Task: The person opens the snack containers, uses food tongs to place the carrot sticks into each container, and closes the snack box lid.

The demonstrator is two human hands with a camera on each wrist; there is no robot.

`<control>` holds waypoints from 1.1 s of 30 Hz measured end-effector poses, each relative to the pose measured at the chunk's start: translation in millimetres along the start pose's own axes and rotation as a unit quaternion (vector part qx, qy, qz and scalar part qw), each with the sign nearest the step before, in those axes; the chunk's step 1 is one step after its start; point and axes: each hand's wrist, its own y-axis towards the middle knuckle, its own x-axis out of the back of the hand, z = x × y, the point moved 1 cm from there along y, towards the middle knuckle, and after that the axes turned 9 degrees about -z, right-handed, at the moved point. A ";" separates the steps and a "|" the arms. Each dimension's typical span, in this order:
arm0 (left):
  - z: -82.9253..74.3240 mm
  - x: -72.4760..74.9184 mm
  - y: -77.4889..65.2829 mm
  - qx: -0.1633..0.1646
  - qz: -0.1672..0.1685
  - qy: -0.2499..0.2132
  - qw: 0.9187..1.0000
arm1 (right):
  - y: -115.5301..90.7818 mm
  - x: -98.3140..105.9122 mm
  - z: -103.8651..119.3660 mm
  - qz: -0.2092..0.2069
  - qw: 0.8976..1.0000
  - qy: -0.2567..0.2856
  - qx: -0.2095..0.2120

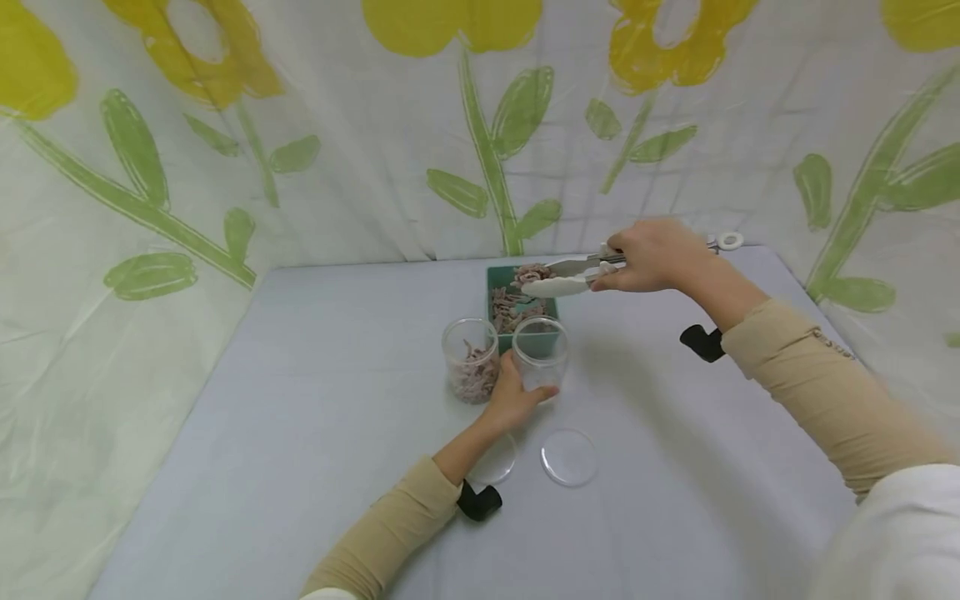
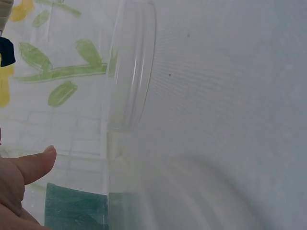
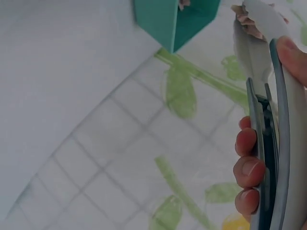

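Observation:
My right hand (image 1: 648, 254) grips metal tongs (image 3: 268, 124) with pale scoop-like tips, seen in the head and right wrist views. Between the tips sits a clump of pinkish-brown strips (image 1: 531, 273), raised over the green container (image 1: 497, 275), where more strips lie. My left hand (image 1: 516, 396) holds a clear jar (image 1: 540, 354) low on its near side, thumb toward the right and fingers on the left. Just left of it stands a second clear jar (image 1: 471, 362) partly filled with strips. In the left wrist view the thumb (image 2: 38, 165) shows, but its contact with the jar is unclear.
Two clear round lids, a right lid (image 1: 568, 457) and a left lid (image 1: 495, 461), lie on the pale table (image 1: 337, 400) nearer me. The left forearm partly covers the left one. A flower-printed curtain (image 1: 360, 167) hangs behind the table.

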 end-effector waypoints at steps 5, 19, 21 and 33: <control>-0.3 1.4 1.6 0.006 -0.001 -0.004 1.000 | -19.6 12.5 -4.0 -0.030 0.999 0.015 0.003; 0.2 2.5 2.5 0.005 -0.010 0.005 1.000 | -50.2 12.4 10.1 -0.065 0.993 0.014 0.103; -1.9 2.0 0.8 0.006 -0.011 0.016 1.000 | -50.1 12.9 11.5 -0.060 0.992 0.006 0.110; -11.6 -1.9 -10.8 -0.062 -0.011 0.097 0.993 | -42.2 28.4 31.0 -0.034 0.978 -0.073 0.194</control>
